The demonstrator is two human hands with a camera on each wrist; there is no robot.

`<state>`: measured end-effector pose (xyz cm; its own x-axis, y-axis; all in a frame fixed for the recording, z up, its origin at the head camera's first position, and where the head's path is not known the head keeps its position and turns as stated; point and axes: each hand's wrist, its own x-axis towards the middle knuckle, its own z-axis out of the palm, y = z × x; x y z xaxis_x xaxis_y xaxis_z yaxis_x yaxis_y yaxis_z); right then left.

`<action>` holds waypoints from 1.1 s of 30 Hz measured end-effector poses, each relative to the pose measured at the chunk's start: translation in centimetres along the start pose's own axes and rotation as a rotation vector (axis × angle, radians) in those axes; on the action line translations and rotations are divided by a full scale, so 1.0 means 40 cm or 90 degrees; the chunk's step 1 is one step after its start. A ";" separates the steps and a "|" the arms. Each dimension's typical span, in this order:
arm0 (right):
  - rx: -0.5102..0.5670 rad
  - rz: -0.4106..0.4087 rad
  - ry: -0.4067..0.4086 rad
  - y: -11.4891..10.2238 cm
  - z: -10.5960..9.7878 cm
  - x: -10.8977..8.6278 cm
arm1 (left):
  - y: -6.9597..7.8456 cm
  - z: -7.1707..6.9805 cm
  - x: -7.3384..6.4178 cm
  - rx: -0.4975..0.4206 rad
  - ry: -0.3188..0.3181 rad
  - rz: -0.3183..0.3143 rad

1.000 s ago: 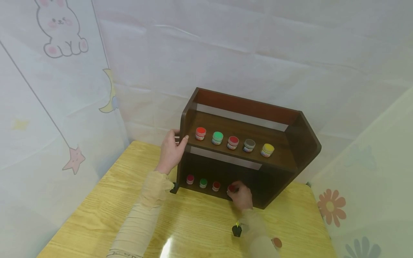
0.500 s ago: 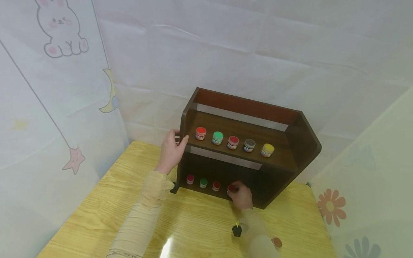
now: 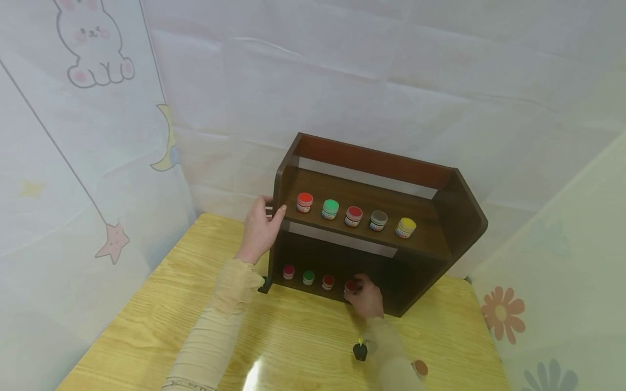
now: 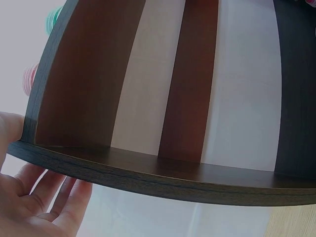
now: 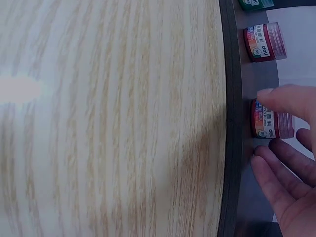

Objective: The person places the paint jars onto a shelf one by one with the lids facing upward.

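Note:
My left hand (image 3: 261,228) grips the left side panel of the dark brown two-tier shelf (image 3: 371,247). In the left wrist view, its thumb lies on one side of the board and its fingers on the other. On the lower tier my right hand (image 3: 368,298) is at a dark red paint jar (image 5: 266,121), last in a row. The right wrist view shows the thumb at the jar's upper side, while the other fingers stand apart from it below. Beside it stand a red jar (image 3: 328,282), a green jar (image 3: 308,277) and a crimson jar (image 3: 289,271).
Several paint jars line the upper tier, from a bright red jar (image 3: 305,202) to a yellow jar (image 3: 405,227). On the wooden table (image 3: 293,342) are a small black pot (image 3: 360,351) and a brown-lidded jar (image 3: 420,367) by the right sleeve. A printed cloth wall (image 3: 352,81) stands behind.
My right hand's fingers have spread a little from the dark red jar, and more of the jar shows. The left hand stays on the shelf panel.

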<state>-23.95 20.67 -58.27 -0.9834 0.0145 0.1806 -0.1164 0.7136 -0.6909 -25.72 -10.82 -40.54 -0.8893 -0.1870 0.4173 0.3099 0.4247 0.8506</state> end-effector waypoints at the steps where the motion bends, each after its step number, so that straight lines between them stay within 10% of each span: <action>1: 0.004 0.007 -0.002 0.002 0.000 0.000 | -0.001 0.000 0.000 0.000 -0.001 -0.001; 33: -0.001 -0.006 0.040 -0.099 -0.175 -0.086 | -0.003 0.001 0.000 -0.010 0.001 0.000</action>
<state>-19.15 22.70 -51.26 -0.9716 0.0513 0.2309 -0.1255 0.7155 -0.6872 -25.77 -10.84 -40.63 -0.8891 -0.1878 0.4174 0.3148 0.4110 0.8555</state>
